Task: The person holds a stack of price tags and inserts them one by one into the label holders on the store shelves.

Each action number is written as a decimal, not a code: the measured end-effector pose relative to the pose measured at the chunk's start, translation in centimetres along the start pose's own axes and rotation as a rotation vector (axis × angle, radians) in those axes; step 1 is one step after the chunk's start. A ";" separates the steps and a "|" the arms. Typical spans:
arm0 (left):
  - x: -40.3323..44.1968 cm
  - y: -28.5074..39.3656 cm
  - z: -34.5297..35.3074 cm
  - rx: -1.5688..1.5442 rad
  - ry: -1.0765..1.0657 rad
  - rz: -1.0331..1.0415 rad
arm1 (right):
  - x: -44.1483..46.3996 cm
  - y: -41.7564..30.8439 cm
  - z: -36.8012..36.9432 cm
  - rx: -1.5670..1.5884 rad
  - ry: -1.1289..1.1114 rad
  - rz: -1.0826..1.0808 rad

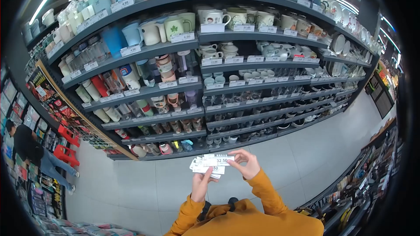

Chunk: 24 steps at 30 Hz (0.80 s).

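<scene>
My left hand [201, 185] is closed on a fanned stack of white price labels [199, 166], its thumb resting on the front. With thumb and fingers my right hand [246, 164] pinches the right end of the top price label [216, 161], which reads 32.50. That label overlaps the stack, and another below it shows a number ending in 50. Both hands are in front of my body, above the grey floor, short of the shelf's bottom edge.
A tall shelf unit [199, 78] with mugs, cups, bottles and glassware stands ahead. At the left a person [28, 146] in dark clothing is near red stools [66, 155]. More stocked shelves [363, 183] line the lower right. Grey tiled floor [131, 188] lies between.
</scene>
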State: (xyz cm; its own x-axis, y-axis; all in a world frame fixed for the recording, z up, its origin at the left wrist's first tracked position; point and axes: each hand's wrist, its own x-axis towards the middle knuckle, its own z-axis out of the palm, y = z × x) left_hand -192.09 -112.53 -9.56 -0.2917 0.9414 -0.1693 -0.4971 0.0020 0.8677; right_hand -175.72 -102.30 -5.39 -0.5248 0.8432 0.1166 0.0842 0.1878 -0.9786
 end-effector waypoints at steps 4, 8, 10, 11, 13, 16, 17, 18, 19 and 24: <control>-0.2 -2.8 4.0 -0.003 -0.046 -0.046 | -2.8 1.0 -4.1 0.000 0.026 0.059; -0.9 -4.9 6.7 0.050 -0.087 -0.056 | -5.0 2.3 -7.2 0.043 0.051 0.137; -1.2 -5.3 7.3 0.067 -0.080 -0.058 | -5.5 2.5 -8.1 0.034 0.024 0.165; -1.3 -5.5 7.5 0.067 -0.069 -0.059 | -5.4 2.6 -8.3 0.026 0.007 0.160; -1.4 -5.7 7.4 0.072 -0.047 -0.060 | -5.1 2.6 -8.2 0.011 -0.025 0.147; -1.2 -5.4 6.4 0.086 -0.010 -0.057 | -3.8 2.6 -7.4 0.005 -0.088 0.129; -1.0 -5.2 5.9 0.091 0.002 -0.052 | -3.2 2.7 -6.9 0.000 -0.100 0.127; -0.8 -4.9 5.2 0.096 0.013 -0.046 | -2.5 2.9 -6.4 -0.006 -0.111 0.123; -0.6 -4.8 4.2 0.100 0.015 -0.048 | -1.7 3.1 -5.9 -0.012 -0.121 0.120; 1.3 -1.6 -0.9 0.045 0.024 -0.022 | 3.5 2.4 -1.9 0.044 -0.142 0.105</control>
State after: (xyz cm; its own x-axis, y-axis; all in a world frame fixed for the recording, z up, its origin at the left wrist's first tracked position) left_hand -192.42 -111.58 -11.60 -0.3011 0.9326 -0.1992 -0.4664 0.0383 0.8838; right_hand -175.75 -97.96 -7.05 -0.6299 0.7766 -0.0088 0.1096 0.0777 -0.9909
